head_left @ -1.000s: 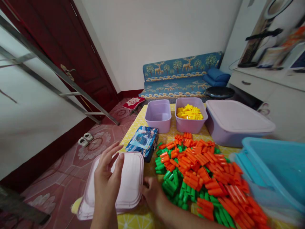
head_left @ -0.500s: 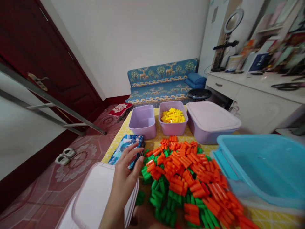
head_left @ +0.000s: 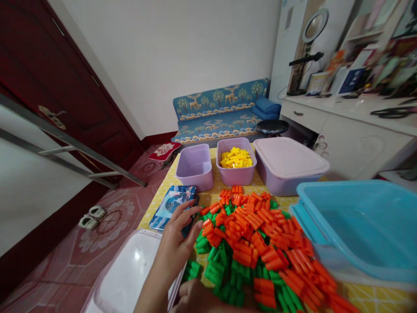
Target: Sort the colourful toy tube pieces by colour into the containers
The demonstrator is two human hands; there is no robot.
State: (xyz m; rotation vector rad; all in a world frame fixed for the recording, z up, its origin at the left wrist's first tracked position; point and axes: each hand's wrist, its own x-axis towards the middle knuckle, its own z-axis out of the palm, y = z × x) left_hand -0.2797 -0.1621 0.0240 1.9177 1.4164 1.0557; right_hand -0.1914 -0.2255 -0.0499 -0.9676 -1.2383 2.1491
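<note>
My left hand (head_left: 177, 237) is open, fingers spread, at the left edge of a heap of orange plastic pieces (head_left: 243, 256) and green plastic pieces (head_left: 215, 271). Its fingertips reach over the right side of a blue patterned box (head_left: 171, 204). Low in the view, my right hand (head_left: 198, 298) is partly cut off by the frame, with its fingers curled. Whatever it holds, if anything, is hidden. Just beyond it lies a green piece (head_left: 192, 270). A whitish lid (head_left: 130, 265) lies beneath my left forearm.
A purple bin (head_left: 195, 179) stands at the back, beside another purple bin (head_left: 237, 176) holding yellow pieces (head_left: 237, 157). Right of them is a lidded purple box (head_left: 289, 158). A large blue tub (head_left: 355, 239) sits on the right of the yellow patterned tablecloth (head_left: 378, 298).
My left hand has moved slightly right and down, toward the heap. My right hand has come further into view at the bottom. The heap looks much the same.
</note>
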